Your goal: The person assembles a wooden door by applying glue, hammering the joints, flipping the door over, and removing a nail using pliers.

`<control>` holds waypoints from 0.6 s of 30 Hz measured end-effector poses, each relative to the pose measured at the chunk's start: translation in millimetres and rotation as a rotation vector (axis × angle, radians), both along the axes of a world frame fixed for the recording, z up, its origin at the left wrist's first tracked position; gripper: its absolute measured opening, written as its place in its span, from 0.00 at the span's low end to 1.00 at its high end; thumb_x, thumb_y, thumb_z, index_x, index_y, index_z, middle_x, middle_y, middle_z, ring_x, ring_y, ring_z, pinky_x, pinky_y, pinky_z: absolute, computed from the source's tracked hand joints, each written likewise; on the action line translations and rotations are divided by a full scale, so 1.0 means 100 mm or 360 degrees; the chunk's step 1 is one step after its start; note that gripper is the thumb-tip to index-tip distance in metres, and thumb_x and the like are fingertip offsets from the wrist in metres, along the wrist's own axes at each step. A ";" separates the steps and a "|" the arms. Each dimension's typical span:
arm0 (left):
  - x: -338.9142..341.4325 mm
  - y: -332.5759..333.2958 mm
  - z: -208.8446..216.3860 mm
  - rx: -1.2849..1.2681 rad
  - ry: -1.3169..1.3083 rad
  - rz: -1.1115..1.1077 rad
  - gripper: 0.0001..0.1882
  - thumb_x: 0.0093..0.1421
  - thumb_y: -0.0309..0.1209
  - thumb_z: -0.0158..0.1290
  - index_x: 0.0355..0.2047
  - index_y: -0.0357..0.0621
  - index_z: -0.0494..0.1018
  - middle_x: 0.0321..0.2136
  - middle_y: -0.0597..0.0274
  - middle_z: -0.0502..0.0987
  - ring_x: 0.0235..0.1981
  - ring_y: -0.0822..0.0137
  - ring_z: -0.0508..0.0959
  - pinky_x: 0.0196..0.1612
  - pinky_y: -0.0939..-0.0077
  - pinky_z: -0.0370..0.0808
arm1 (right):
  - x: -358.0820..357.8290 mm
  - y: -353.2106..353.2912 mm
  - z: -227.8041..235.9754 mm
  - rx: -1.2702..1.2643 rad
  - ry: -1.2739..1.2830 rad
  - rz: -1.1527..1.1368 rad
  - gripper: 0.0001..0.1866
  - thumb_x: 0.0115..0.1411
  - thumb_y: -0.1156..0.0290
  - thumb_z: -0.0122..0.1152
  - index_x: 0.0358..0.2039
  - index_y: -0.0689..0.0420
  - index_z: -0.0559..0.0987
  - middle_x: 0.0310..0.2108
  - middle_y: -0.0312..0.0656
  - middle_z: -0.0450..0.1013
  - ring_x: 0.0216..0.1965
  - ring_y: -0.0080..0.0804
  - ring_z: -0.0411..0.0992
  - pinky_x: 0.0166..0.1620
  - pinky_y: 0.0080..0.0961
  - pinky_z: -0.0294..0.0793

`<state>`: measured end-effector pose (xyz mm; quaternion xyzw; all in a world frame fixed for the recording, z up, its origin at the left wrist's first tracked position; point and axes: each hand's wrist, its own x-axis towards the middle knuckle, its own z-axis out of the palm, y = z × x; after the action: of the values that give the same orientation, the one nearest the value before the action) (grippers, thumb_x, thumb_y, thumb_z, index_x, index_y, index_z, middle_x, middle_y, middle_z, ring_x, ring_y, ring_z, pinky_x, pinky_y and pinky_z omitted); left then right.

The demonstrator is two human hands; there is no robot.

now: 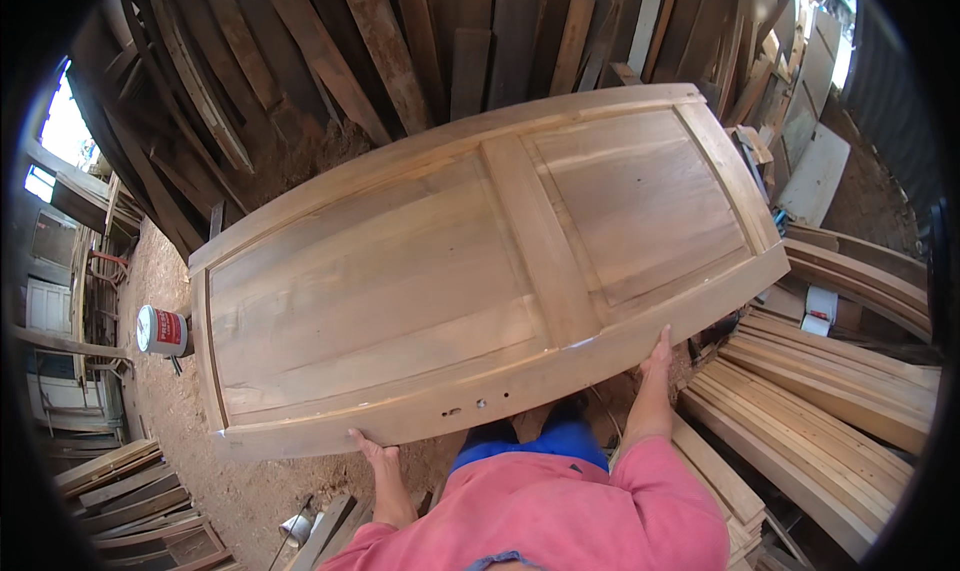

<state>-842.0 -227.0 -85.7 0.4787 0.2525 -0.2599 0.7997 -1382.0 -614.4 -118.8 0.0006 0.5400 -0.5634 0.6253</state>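
A large unpainted wooden door with two recessed panels spans the middle of the view, tilted so its right end sits farther away. Small holes for a lock show in its near edge. My left hand grips that edge left of the holes, thumb on the face and fingers hidden beneath. Farther right, my right hand holds the same edge in a similar way, its fingers mostly under the wood. The door is off the ground at my side; whether its far side rests on anything is hidden.
Many upright boards lean along the far side. Stacked planks lie to the right, more timber at lower left. A white bucket stands by the door's left end on the sawdust-covered ground. A small white container lies near my left arm.
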 end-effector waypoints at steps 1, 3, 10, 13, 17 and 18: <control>-0.07 0.20 0.00 0.0088 -0.0010 0.0004 0.44 0.59 0.62 0.51 0.66 0.47 0.56 0.63 0.54 0.62 0.62 0.51 0.63 0.64 0.50 0.62 | -0.08 0.11 0.01 0.0024 -0.0050 0.0015 0.41 0.61 0.47 0.61 0.64 0.63 0.61 0.62 0.51 0.63 0.59 0.51 0.65 0.57 0.56 0.69; -0.13 0.15 0.08 0.0133 0.0074 0.0071 0.40 0.61 0.61 0.49 0.63 0.46 0.59 0.61 0.54 0.65 0.60 0.52 0.66 0.62 0.49 0.65 | 0.04 0.12 0.19 -0.0009 0.0086 0.0032 0.41 0.61 0.47 0.61 0.64 0.63 0.61 0.62 0.50 0.63 0.59 0.51 0.66 0.57 0.55 0.68; -0.12 0.35 0.17 0.0057 0.0047 -0.0033 0.39 0.63 0.59 0.48 0.64 0.46 0.59 0.61 0.55 0.66 0.59 0.52 0.68 0.61 0.49 0.67 | 0.20 0.06 0.62 0.0148 0.0173 0.0164 0.39 0.62 0.49 0.60 0.64 0.63 0.61 0.62 0.47 0.64 0.60 0.48 0.65 0.60 0.54 0.65; -0.01 0.22 0.11 0.0178 -0.0046 0.0170 0.40 0.61 0.58 0.52 0.65 0.48 0.56 0.61 0.55 0.66 0.60 0.52 0.67 0.60 0.47 0.67 | -0.02 0.19 0.54 0.0127 -0.0083 0.0322 0.36 0.65 0.43 0.51 0.65 0.55 0.62 0.63 0.45 0.64 0.62 0.46 0.63 0.63 0.52 0.62; -0.10 0.00 0.22 0.0106 -0.0098 0.0141 0.40 0.62 0.58 0.51 0.65 0.48 0.56 0.61 0.57 0.66 0.60 0.53 0.67 0.60 0.45 0.67 | -0.34 0.24 0.37 0.0083 0.0079 0.0213 0.36 0.65 0.45 0.53 0.65 0.54 0.62 0.62 0.45 0.64 0.60 0.46 0.64 0.62 0.52 0.64; -0.09 0.08 0.23 0.0050 -0.0078 0.0135 0.40 0.62 0.58 0.51 0.65 0.48 0.56 0.62 0.56 0.65 0.61 0.53 0.67 0.61 0.46 0.66 | -0.38 0.26 0.35 0.0075 0.0068 0.0247 0.36 0.64 0.45 0.54 0.65 0.54 0.62 0.62 0.46 0.64 0.60 0.46 0.64 0.60 0.53 0.65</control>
<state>-851.3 -218.7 -62.9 0.4863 0.2569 -0.2101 0.8084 -1419.6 -588.6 -83.8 -0.0385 0.5647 -0.5004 0.6552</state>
